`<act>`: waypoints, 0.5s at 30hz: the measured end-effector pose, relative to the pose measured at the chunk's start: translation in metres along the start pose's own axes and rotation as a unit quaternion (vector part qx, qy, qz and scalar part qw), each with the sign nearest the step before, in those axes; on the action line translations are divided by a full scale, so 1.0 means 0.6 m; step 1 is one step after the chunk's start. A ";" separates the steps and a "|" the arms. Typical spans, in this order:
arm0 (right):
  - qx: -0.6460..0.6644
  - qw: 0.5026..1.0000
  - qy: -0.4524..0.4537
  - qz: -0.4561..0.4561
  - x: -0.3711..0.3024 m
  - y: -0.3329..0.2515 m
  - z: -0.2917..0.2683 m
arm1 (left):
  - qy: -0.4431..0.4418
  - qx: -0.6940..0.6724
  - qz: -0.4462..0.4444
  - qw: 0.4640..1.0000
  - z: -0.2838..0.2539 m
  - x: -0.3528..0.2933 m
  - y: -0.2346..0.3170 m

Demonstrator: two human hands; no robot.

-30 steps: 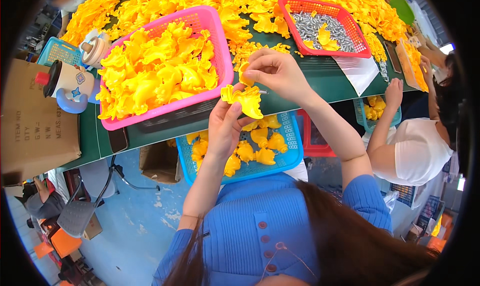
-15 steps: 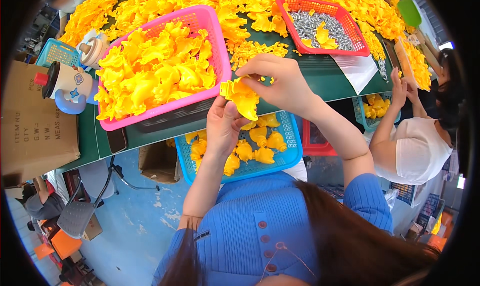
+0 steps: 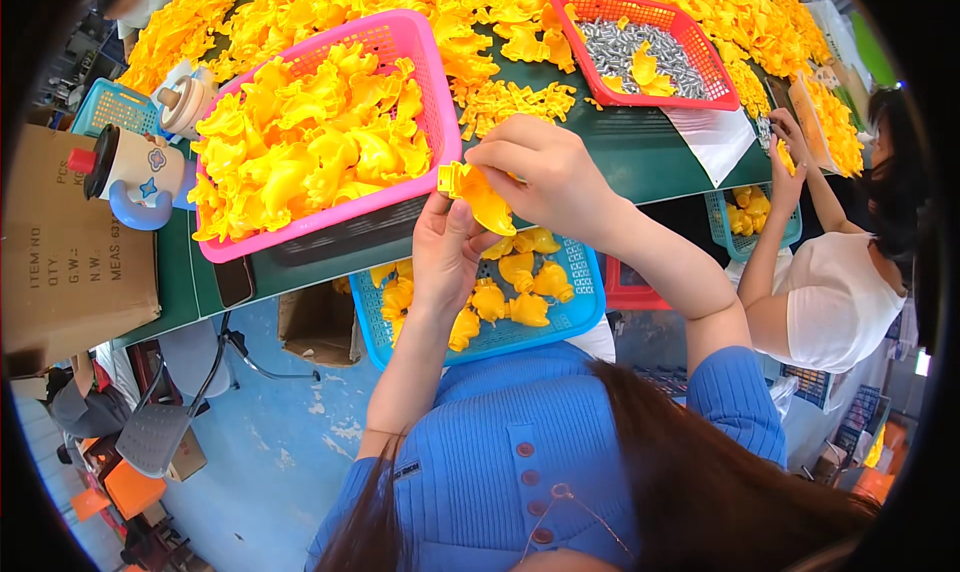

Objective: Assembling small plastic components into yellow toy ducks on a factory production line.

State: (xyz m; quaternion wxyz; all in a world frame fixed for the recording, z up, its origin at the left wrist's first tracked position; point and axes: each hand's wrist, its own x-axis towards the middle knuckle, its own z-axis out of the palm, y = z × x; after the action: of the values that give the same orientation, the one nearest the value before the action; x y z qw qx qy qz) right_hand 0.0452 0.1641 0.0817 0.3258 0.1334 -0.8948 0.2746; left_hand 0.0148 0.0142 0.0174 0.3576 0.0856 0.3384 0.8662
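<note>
Left hand [image 3: 442,257] + right hand [image 3: 548,172]: on yellow part [image 3: 485,204] | carton [image 3: 95,312]: dark lettering [image 3: 34,247]

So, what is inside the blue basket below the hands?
Several rounded yellow pieces lie inside the blue basket. The left hand and forearm cover part of the basket, so what lies behind them cannot be seen.

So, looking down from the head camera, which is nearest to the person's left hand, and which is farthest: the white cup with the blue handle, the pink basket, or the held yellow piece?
1. Yellow piece: held in the left hand.
2. Pink basket: just to the hand's upper left.
3. White cup: far left, beyond the basket.
</note>
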 end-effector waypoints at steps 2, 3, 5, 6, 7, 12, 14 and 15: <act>0.001 1.000 -0.009 0.007 0.001 -0.001 0.000 | 0.005 0.006 -0.001 1.000 -0.002 0.000 0.000; 0.001 1.000 -0.010 0.007 0.001 0.000 -0.001 | 0.010 0.011 -0.003 1.000 -0.003 0.000 0.000; 0.012 1.000 -0.018 0.019 0.001 0.002 -0.004 | 0.014 0.025 -0.001 1.000 0.004 0.001 0.002; 0.012 1.000 -0.018 0.019 0.002 0.003 -0.005 | 0.019 0.039 0.000 0.999 0.007 0.001 0.003; 0.003 1.000 -0.021 0.014 0.003 0.003 -0.006 | 0.019 0.039 0.000 0.999 0.009 0.001 0.003; -0.021 0.999 -0.028 -0.007 0.007 0.001 -0.008 | 0.021 0.060 0.004 0.998 0.010 0.001 0.001; -0.022 0.999 -0.031 -0.007 0.007 0.001 -0.006 | 0.020 0.056 0.006 0.998 0.011 0.000 0.003; -0.022 0.999 -0.032 -0.007 0.006 0.004 -0.005 | 0.019 0.051 0.008 0.998 0.012 0.001 0.003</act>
State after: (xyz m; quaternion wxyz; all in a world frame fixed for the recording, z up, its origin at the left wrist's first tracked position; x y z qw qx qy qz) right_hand 0.0429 0.1677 0.0848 0.3020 0.1416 -0.9095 0.2480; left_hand 0.0161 0.0173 0.0239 0.3397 0.0900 0.3885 0.8518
